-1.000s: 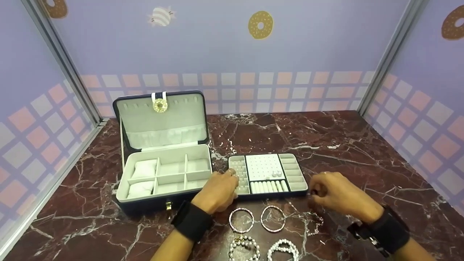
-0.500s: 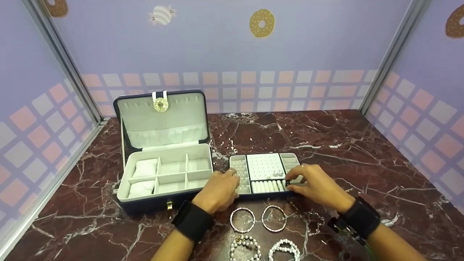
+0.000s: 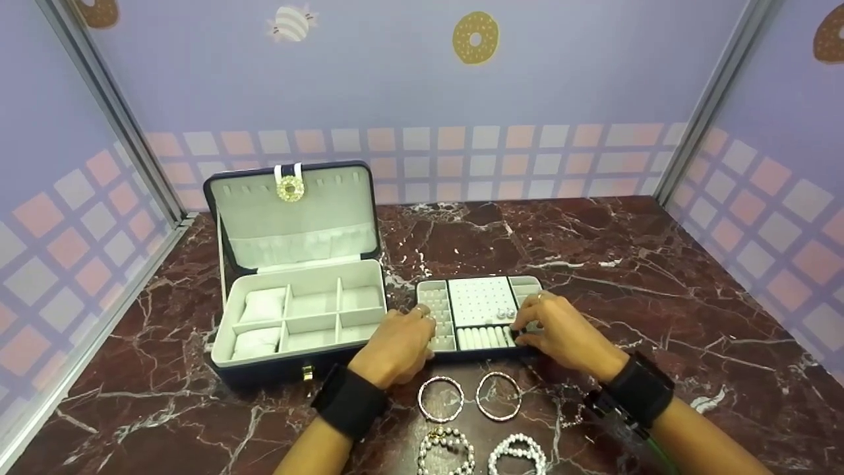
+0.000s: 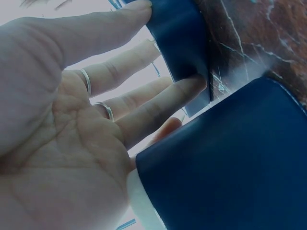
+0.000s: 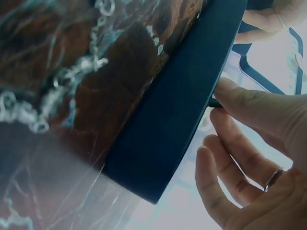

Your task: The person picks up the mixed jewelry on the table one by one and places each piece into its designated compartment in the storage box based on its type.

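In the head view a flat jewelry tray (image 3: 481,303) has a dark blue rim, a dotted white panel and padded white ring rolls (image 3: 482,338). My left hand (image 3: 397,346) holds the tray's left end; in the left wrist view its thumb and fingers lie about the blue wall (image 4: 180,43). At the right end of the ring rolls, my right hand (image 3: 566,330) pinches a small dark ring (image 5: 215,102) between thumb and forefinger, the remaining fingers loosely bent. Most of that ring is hidden by the fingertips. A pair of earrings (image 3: 506,313) sits on the dotted panel.
Left of the tray stands an open jewelry box (image 3: 297,386), two white cushions in its compartments. Two bangles (image 3: 441,399) and pearl bracelets (image 3: 517,455) lie in front. A silver chain (image 5: 72,76) is on the marble tabletop (image 3: 580,244). Patterned walls enclose the table.
My right hand has moved left, from beside the tray's right end to the ring rolls, bringing the small dark ring there. My left hand has stayed at the tray's left end.
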### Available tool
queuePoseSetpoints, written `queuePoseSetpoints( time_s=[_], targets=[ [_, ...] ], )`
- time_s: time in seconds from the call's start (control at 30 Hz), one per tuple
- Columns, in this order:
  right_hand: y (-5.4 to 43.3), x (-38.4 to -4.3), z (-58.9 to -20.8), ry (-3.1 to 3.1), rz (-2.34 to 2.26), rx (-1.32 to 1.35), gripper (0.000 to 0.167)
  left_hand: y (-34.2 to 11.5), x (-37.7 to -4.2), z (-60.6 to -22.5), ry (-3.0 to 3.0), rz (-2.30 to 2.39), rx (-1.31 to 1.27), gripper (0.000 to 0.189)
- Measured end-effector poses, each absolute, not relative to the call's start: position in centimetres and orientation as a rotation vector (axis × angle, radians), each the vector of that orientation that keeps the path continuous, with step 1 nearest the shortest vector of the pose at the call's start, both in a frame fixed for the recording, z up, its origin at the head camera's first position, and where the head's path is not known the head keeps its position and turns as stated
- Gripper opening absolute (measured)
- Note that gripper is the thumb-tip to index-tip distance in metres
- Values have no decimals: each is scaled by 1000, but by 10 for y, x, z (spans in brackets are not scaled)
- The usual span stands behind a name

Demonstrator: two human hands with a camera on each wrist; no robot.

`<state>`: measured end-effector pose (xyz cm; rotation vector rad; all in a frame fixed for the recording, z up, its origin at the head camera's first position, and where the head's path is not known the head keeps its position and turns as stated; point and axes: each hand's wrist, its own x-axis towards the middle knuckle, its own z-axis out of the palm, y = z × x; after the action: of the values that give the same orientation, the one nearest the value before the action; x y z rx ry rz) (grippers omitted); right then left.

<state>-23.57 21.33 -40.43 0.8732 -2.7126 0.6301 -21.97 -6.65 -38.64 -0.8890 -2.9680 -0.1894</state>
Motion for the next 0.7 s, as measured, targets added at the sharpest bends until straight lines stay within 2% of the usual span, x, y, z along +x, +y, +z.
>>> queuePoseSetpoints(
  time_s=[0.4, 0.7],
  targets=[
    [213, -235, -408, -2697, 636, 805, 14, -65, -219, -385, -2999, -197, -871, 17],
    [213, -234, -410, -2605, 457, 946, 12, -68, -219, -386, -2929, -207, -908, 16]
  ],
)
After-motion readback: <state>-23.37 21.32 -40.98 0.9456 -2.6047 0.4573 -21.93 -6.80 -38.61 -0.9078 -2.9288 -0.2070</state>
